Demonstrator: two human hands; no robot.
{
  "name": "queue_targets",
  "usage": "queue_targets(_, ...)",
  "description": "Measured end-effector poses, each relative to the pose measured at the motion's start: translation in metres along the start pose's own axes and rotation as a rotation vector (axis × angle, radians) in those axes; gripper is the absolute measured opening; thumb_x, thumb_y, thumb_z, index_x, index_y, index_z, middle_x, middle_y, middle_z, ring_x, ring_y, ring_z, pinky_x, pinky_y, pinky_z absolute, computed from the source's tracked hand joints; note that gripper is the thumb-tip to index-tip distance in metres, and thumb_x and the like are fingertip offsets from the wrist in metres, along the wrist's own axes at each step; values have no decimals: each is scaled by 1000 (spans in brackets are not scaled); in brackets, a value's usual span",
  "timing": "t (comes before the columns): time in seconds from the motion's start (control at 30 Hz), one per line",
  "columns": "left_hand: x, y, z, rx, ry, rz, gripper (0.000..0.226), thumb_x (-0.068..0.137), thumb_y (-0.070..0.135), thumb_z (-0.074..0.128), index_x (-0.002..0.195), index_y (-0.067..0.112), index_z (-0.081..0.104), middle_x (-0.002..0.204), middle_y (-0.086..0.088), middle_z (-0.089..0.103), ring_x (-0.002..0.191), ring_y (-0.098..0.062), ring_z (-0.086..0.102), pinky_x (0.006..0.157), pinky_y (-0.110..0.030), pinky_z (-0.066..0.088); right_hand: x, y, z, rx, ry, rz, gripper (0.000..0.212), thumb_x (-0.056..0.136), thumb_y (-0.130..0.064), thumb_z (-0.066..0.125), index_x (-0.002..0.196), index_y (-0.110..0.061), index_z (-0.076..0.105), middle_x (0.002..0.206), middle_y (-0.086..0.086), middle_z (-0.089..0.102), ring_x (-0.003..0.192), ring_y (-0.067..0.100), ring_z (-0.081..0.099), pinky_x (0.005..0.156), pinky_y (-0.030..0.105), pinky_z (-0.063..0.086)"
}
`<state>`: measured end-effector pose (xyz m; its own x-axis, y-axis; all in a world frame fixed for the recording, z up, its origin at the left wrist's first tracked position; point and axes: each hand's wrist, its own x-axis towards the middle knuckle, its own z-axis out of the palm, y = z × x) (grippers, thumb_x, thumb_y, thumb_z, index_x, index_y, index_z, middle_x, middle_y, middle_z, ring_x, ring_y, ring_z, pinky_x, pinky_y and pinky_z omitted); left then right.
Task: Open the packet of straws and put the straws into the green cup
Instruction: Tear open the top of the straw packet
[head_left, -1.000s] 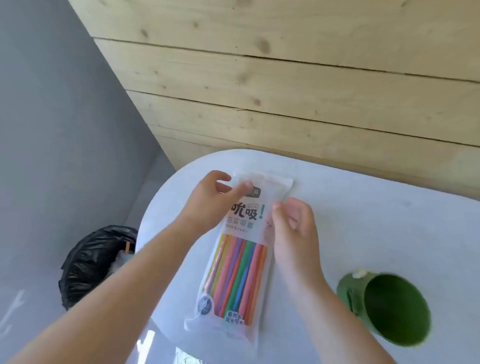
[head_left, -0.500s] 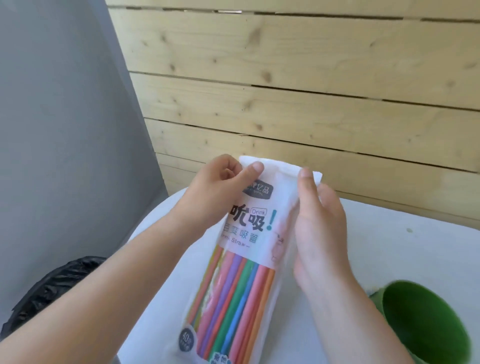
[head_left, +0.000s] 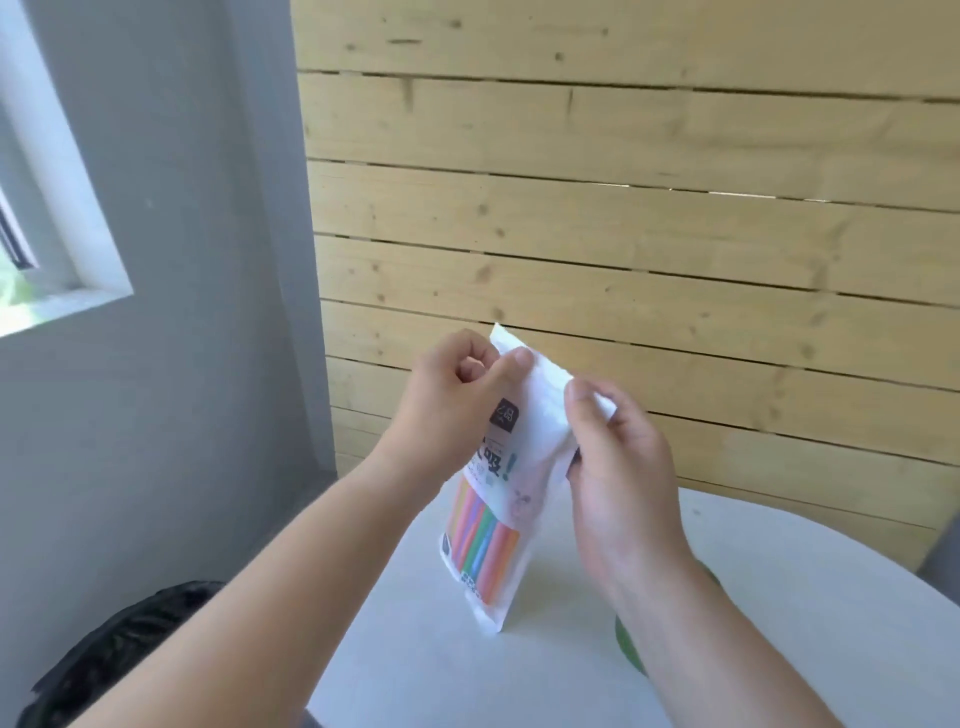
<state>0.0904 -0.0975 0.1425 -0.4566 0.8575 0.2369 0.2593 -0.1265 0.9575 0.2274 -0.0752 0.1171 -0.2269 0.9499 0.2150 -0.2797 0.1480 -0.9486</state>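
Packet (head_left: 498, 499) upright over table (head_left: 805, 597), between left hand (head_left: 447, 410) and right hand (head_left: 618, 467); cup (head_left: 626, 642) right of packet; bin (head_left: 114, 654) left of table.

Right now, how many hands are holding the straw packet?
2. The left hand pinches the straw packet at its top left corner; the right hand pinches its top right edge. Neither is hidden.

A white table (head_left: 779, 597) stands before a plank wall (head_left: 623, 234); seemingly a black bin bag (head_left: 104, 660) sits beside it.
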Motion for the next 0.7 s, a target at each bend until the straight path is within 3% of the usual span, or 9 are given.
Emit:
queue_targets(0.07, -17, 0, 3, -83, -88, -58, 32, 98, 39, 73, 87, 14, 56, 80, -8, 54, 66, -16, 54, 63, -24, 47, -11, -5, -8, 18, -47, 32, 27, 88, -40, 59, 93, -18, 74, 102, 13, 75, 105, 36, 68, 95, 51, 51)
queue_targets(0.2, -45, 5, 2, -226, -155, -133, 42, 81, 48, 78, 89, 12, 57, 85, -8, 56, 79, -22, 53, 80, -38, 46, -29, -23, -21, -18, -183, 51, 49, 98, -41, 48, 106, 1, 72, 105, 15, 77, 110, 30, 70, 100, 48, 49)
queue_targets(0.37, -68, 13, -3, -258, -252, -169, 49, 75, 55, 82, 83, 12, 60, 88, -14, 63, 81, -24, 58, 82, -36, 46, -45, -31, -29, -134, -221, 52, 45, 82, -44, 69, 96, -2, 69, 102, 20, 76, 104, 35, 71, 97, 48, 52)
queue_targets(0.47, -75, 12, -6, -256, -271, -192, 44, 71, 53, 83, 72, 17, 58, 88, -13, 61, 79, -23, 58, 81, -33, 49, -51, -32, -33, -134, -244, 41, 35, 81, -42, 70, 86, -7, 69, 100, 13, 78, 100, 30, 72, 92, 43, 51)
queue_targets(0.6, -80, 11, -7, -271, -291, -186, 36, 78, 46, 80, 70, 16, 60, 89, -13, 60, 80, -23, 56, 78, -29, 50, -56, -31, -36, -112, -254, 46, 37, 81, -38, 69, 89, -3, 68, 101, 17, 77, 103, 34, 71, 99, 49, 51)
queue_targets(0.7, -82, 13, -5, -263, -298, -176, 34, 79, 44, 78, 68, 17, 60, 87, -13, 60, 79, -23, 56, 80, -32, 49, -58, -32, -38, -97, -256, 49, 33, 81, -35, 67, 86, -3, 68, 97, 16, 77, 94, 28, 72, 89, 42, 52)
